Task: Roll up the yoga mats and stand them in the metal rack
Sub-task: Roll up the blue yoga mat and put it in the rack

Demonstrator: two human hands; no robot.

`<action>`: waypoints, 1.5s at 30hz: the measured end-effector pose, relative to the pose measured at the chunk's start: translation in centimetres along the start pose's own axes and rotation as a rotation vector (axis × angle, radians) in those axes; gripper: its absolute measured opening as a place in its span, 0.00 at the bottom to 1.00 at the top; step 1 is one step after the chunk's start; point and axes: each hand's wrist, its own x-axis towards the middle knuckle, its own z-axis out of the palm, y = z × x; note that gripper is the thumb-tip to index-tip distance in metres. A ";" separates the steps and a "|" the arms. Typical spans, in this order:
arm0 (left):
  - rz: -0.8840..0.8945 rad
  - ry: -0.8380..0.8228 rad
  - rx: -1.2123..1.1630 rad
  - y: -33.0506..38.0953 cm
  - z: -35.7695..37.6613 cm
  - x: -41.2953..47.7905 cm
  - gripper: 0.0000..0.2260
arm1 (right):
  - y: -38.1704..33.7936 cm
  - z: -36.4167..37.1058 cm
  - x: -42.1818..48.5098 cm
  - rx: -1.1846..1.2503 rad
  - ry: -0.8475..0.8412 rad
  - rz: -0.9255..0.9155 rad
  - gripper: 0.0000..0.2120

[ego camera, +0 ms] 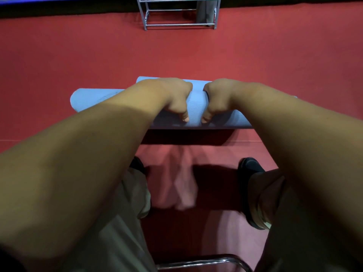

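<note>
1. The floor (59,55) is red all round me, and it carries everything here; there is no counter in sight.
2. The rack (179,13) stands at the far edge of the floor, straight ahead and well apart from the mat. Its nearer bars look bare (something grey stands behind them; I cannot tell what).
3. The mat (94,101) is a blue roll lying crosswise on the floor between me and the rack. A narrow strip still shows beyond the roll, so I judge the rolling nearly done but not finished.
4. My left hand (172,95) and right hand (220,95) sit side by side on the middle of the roll, close but not touching each other.
5. My fingers (185,117) are curled down over the near side of the roll, pressing on it, not closed around it.
6. Next, I think: push the roll over the last strip, keep it tight, then take hold of it properly, carry it to the rack and stand it on end.
</note>
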 end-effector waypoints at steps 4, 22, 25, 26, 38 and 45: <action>0.010 -0.023 0.001 0.1 0.5 0.1 0.45 | 0.3 0.3 0.1 0.038 -0.022 0.023 0.34; -0.045 -0.019 -0.143 -0.9 0.3 0.3 0.46 | -0.8 0.6 0.7 0.002 0.054 -0.043 0.43; -0.030 -0.037 -0.127 -1.0 0.2 0.5 0.41 | -0.7 0.3 0.6 0.004 0.033 -0.032 0.36; -0.024 -0.042 -0.120 -1.0 0.2 0.5 0.41 | -0.7 0.4 0.6 0.009 0.029 -0.030 0.36; 0.062 0.129 0.106 -1.0 0.0 0.1 0.52 | 0.1 -0.4 0.2 0.157 0.042 -0.003 0.32; 0.015 0.109 -0.064 -1.6 -0.4 0.1 0.40 | 0.3 0.1 0.5 0.173 0.047 -0.067 0.37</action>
